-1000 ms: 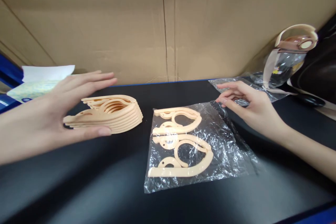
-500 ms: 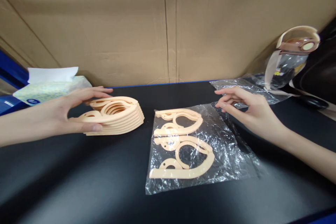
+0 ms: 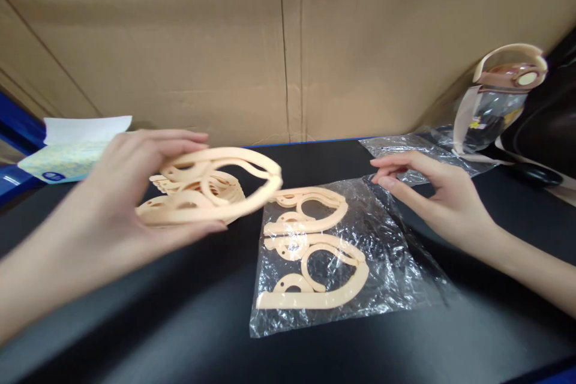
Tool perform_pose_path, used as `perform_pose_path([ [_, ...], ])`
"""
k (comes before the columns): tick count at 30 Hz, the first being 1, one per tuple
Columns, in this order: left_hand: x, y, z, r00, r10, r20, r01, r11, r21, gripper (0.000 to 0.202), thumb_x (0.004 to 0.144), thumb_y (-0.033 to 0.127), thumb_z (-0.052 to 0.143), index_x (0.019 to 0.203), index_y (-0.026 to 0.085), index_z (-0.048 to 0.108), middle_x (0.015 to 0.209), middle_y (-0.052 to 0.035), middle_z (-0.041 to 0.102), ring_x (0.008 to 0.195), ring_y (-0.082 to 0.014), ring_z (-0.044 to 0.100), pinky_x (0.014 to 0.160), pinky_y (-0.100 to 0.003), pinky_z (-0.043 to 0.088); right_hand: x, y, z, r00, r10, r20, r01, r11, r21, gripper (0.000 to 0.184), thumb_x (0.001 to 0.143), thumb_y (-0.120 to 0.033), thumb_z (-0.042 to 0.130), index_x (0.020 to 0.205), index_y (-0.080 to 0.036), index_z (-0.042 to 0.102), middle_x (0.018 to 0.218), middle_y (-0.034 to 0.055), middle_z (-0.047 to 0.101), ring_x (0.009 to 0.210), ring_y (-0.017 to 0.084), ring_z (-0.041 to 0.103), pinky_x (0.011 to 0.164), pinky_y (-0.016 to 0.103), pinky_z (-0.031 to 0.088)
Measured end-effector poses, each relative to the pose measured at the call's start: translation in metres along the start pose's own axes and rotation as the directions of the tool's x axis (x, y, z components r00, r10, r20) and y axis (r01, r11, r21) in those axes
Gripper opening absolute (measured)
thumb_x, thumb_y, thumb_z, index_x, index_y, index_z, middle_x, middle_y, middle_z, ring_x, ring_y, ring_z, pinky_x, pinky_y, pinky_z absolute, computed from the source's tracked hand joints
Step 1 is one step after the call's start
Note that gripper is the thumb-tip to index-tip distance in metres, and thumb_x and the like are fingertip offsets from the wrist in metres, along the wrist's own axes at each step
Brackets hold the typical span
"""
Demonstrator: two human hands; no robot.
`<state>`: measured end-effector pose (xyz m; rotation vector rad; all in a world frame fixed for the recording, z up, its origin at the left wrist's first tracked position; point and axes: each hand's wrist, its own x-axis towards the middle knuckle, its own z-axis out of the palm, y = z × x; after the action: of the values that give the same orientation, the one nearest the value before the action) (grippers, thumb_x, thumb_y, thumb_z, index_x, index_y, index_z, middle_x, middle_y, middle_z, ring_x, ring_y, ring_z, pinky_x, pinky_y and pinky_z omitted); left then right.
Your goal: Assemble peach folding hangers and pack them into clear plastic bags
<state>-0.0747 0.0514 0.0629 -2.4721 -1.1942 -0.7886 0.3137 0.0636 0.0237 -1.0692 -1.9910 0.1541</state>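
My left hand (image 3: 135,192) grips a folded peach plastic hanger (image 3: 265,189) by its sides, thumb in front and fingers behind. That hanger is raised over a stack of similar folded hangers (image 3: 231,189), which it partly hides. Right of the stack, a clear plastic bag (image 3: 387,264) lies flat with two folded hangers (image 3: 346,294) inside, one behind the other. At the bag's far right corner, the thumb and fingers of my right hand (image 3: 432,192) are pinched together on its edge.
A tissue pack (image 3: 67,159) sits at the back left. Another clear bag (image 3: 405,143) lies at the back right, beside a drinking bottle (image 3: 495,114) with a strap and a black mouse (image 3: 535,175). Cardboard (image 3: 202,42) stands behind the black tabletop (image 3: 180,324).
My left hand has lifted one hanger off the stack and moved it up and to the right. My right hand and the bag have barely moved.
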Motion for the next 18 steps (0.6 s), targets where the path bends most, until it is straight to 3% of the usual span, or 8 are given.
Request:
perform_pose_path([
  [1, -0.001, 0.018, 0.004, 0.998, 0.062, -0.031, -0.061, 0.998, 0.024, 0.064, 0.099, 0.065, 0.056, 0.136, 0.014, 0.054, 0.137, -0.0118, 0.061, 0.123, -0.0307, 0.057, 0.108, -0.052, 0.044, -0.001, -0.006, -0.001, 0.999, -0.008, 0.031, 0.007, 0.999, 0.035, 0.014, 0.100, -0.028, 0.065, 0.112, -0.024, 0.071, 0.091, -0.0007, 0.074, 0.082, 0.013, 0.067, 0.080, 0.027, 0.055],
  [3, -0.005, 0.051, 0.014, 0.992, 0.126, 0.033, -0.126, 0.992, 0.009, 0.050, 0.103, 0.049, 0.057, 0.138, 0.014, 0.050, 0.136, -0.0126, 0.061, 0.124, -0.0283, 0.058, 0.104, -0.041, 0.048, -0.003, -0.019, -0.002, 0.988, -0.045, 0.148, 0.024, 0.990, 0.141, 0.016, 0.102, -0.035, 0.064, 0.113, -0.026, 0.072, 0.088, -0.0024, 0.072, 0.075, 0.011, 0.063, 0.070, 0.023, 0.052],
  [4, -0.008, 0.065, 0.018, 0.986, 0.162, 0.047, -0.161, 0.987, -0.016, 0.047, 0.104, 0.048, 0.055, 0.137, 0.015, 0.050, 0.133, -0.0122, 0.063, 0.123, -0.0280, 0.058, 0.104, -0.039, 0.048, -0.004, -0.026, -0.002, 0.974, -0.072, 0.213, 0.030, 0.980, 0.196, 0.018, 0.102, -0.038, 0.063, 0.113, -0.026, 0.072, 0.086, -0.0028, 0.071, 0.071, 0.010, 0.061, 0.065, 0.022, 0.050],
  [7, -0.016, 0.089, 0.029, 0.984, 0.171, 0.043, -0.166, 0.981, -0.097, 0.046, 0.106, 0.041, 0.054, 0.141, 0.013, 0.047, 0.125, -0.0101, 0.068, 0.112, -0.0246, 0.063, 0.101, -0.034, 0.047, -0.007, -0.043, 0.001, 0.929, -0.110, 0.354, 0.005, 0.959, 0.284, 0.020, 0.101, -0.042, 0.066, 0.106, -0.023, 0.072, 0.081, -0.0037, 0.067, 0.061, 0.008, 0.053, 0.056, 0.021, 0.044],
  [12, -0.022, 0.092, 0.044, 0.986, 0.158, 0.046, -0.148, 0.976, -0.161, 0.052, 0.107, 0.049, 0.052, 0.144, 0.013, 0.047, 0.123, -0.0100, 0.069, 0.107, -0.0243, 0.063, 0.096, -0.033, 0.047, -0.013, -0.050, 0.008, 0.877, -0.051, 0.477, -0.097, 0.955, 0.280, 0.028, 0.098, -0.033, 0.069, 0.074, -0.020, 0.060, 0.068, -0.0066, 0.051, 0.058, 0.007, 0.041, 0.054, 0.022, 0.034],
  [18, -0.024, 0.087, 0.049, 0.972, 0.234, 0.018, -0.230, 0.965, -0.128, 0.057, 0.108, 0.052, 0.049, 0.148, 0.012, 0.045, 0.136, -0.0148, 0.062, 0.122, -0.0256, 0.056, 0.108, -0.034, 0.040, -0.017, -0.039, 0.010, 0.765, 0.070, 0.640, -0.375, 0.856, 0.355, 0.042, 0.098, -0.040, 0.066, 0.065, -0.020, 0.049, 0.064, -0.0061, 0.040, 0.060, 0.009, 0.036, 0.055, 0.026, 0.029],
])
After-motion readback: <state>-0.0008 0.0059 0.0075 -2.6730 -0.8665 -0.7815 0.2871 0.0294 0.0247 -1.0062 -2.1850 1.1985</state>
